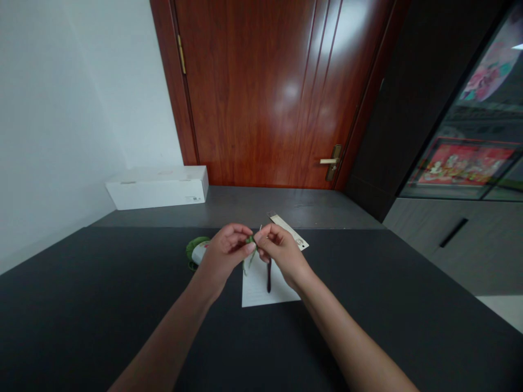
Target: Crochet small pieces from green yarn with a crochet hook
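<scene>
Both hands meet over a white sheet of paper (255,294) on the dark table. My left hand (229,245) pinches a small piece of green yarn (250,239) between thumb and fingertips; a strand of it hangs below. In my right hand (280,247) is a crochet hook (268,277), its dark handle pointing down below the fingers and its thin pale end sticking up above them. The hook's tip is too small to make out. Beside my left hand lies a green yarn ball (193,250) with a white label, partly hidden by that hand.
A beige printed card (291,230) lies behind my right hand, partly covered. At the back left, a long white box (159,188) stands against the wall. A brown wooden door (261,98) rises behind the table, and a cabinet (445,239) stands to the right.
</scene>
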### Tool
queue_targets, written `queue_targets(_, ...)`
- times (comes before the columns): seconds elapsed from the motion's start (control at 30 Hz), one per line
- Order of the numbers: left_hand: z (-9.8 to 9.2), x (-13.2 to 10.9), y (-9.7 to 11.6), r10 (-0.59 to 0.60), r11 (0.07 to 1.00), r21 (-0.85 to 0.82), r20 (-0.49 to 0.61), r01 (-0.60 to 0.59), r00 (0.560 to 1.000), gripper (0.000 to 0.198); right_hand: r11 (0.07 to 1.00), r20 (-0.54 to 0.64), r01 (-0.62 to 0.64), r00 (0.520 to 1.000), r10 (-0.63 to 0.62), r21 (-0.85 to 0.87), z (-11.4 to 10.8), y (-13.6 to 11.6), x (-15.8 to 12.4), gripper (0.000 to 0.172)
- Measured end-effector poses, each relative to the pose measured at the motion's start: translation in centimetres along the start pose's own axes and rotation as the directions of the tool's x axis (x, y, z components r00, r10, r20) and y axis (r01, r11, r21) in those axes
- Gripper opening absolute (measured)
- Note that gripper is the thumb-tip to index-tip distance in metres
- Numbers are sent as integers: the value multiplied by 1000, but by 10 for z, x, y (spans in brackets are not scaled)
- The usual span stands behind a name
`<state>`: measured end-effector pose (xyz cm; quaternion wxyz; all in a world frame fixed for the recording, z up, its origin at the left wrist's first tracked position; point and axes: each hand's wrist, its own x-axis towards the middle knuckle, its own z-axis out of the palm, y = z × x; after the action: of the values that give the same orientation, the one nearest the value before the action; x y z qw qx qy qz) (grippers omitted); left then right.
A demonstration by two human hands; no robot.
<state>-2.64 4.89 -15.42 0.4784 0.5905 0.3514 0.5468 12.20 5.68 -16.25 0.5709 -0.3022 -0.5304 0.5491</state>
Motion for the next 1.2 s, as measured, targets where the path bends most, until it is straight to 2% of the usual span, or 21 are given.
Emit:
queue_targets(0.17, 0, 1, -5, -49, 990, -131, 62, 57, 997, 18, 997, -59, 25, 998, -20, 73, 4, 1, 0, 45)
queue_targets(0.4, 0, 3, -6, -100, 971, -203, 130, 125, 987, 20, 958, -115, 76, 992, -45, 276, 10, 3, -1, 33)
queue_targets(0.53, 2, -2, -1, -112, 966, -214, 150, 142, 982, 22, 927, -146, 70, 989, -17, 369, -2, 0, 5, 30)
queue_targets(0.67, 4, -6, 5, -133, 965, -201, 173, 167, 976, 23, 919, -198, 108, 980, -33, 380, -20, -10, 11, 32)
queue_targets(1.0, 0, -1, 2, -63, 980, -178, 150, 89, 987, 17, 962, -188, 60, 982, -9, 265, -22, -16, 10, 37)
queue_targets(1.2, -2, -1, 3, -57, 977, -200, 75, 71, 996, 15, 996, 65, 30, 998, -25, -79, -24, -18, 5, 38)
